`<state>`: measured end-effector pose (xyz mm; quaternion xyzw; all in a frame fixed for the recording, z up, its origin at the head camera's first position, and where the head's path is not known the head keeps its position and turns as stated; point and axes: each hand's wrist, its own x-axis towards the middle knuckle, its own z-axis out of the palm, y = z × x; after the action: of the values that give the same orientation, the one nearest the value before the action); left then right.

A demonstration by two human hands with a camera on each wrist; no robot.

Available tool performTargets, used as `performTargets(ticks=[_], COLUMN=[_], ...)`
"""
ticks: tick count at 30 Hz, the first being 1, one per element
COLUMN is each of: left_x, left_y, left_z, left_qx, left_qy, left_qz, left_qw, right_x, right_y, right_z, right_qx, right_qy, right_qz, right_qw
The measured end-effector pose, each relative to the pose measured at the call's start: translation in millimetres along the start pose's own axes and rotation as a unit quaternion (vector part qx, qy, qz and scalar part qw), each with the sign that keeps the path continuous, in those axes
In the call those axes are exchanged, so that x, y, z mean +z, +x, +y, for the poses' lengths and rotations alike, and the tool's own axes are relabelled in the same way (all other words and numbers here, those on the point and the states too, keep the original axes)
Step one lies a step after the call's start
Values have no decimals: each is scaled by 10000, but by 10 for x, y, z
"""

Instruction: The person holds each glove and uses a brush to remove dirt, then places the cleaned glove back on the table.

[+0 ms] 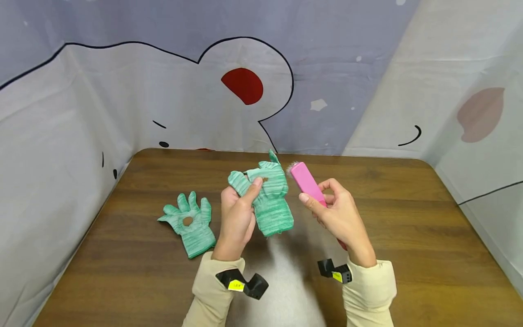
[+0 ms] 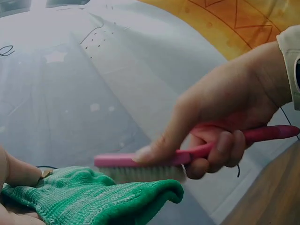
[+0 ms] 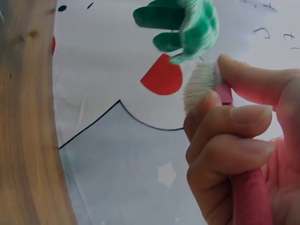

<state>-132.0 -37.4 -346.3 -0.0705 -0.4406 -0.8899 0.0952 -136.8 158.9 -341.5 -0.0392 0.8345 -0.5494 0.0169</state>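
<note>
My left hand (image 1: 238, 217) grips a green knitted glove (image 1: 274, 213), thumb pressed on its face beside a small brown spot. The glove is raised over the table, cuff toward me. In my right hand (image 1: 341, 213) is a pink brush (image 1: 306, 181) with pale bristles (image 3: 199, 84); my fingers curl round its handle and the thumb lies along its back. In the left wrist view the bristles overlap the glove's cuff end, while the head view shows the brush just right of the glove. A second green glove (image 1: 198, 236) with a brown round spot lies flat at the left.
The brown wooden table (image 1: 408, 227) is backed by a printed cloth (image 1: 327, 81) that also hangs along both sides. Each wrist carries a black camera mount (image 1: 245, 282) over a cream sleeve (image 1: 369, 290).
</note>
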Motion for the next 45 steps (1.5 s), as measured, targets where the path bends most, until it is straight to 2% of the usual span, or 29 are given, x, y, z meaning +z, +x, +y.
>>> performTargets(ticks=[4, 8, 13, 18, 23, 26, 30, 36, 45], left_x=[15, 51, 90, 118, 138, 137, 118, 107, 86], left_y=[-4, -12, -20, -38, -42, -29, -19, -28, -23], left_z=[-21, -51, -85, -89, -83, -75, -54, -30, -22], left_qx=[-72, -165, -350, -391, -205, -227, -442, -730, -716], left_qy=[73, 115, 69, 229, 401, 252, 52, -82, -258], left_qz=[-20, -62, -135, -177, 134, 272, 368, 471, 525], left_qw=[9999, 9998, 9993, 9988, 9989, 9991, 9983, 9962, 9957], right_x=[54, 153, 259, 330, 368, 366, 342, 283, 158], right_y=[-53, -122, -197, -248, -217, -184, -167, -163, -137], right_z=[-71, -197, -329, -446, -416, -339, -289, -276, -235], right_qx=[-295, -743, -1065, -976, -850, -822, -878, -647, -332], right_qy=[470, 992, 1222, 836, 324, 154, -26, -252, -339], right_qz=[125, 123, 54, 197, 250, 211, 115, -69, -227], right_qw=[9984, 9922, 9868, 9915, 9955, 9963, 9961, 9976, 9986])
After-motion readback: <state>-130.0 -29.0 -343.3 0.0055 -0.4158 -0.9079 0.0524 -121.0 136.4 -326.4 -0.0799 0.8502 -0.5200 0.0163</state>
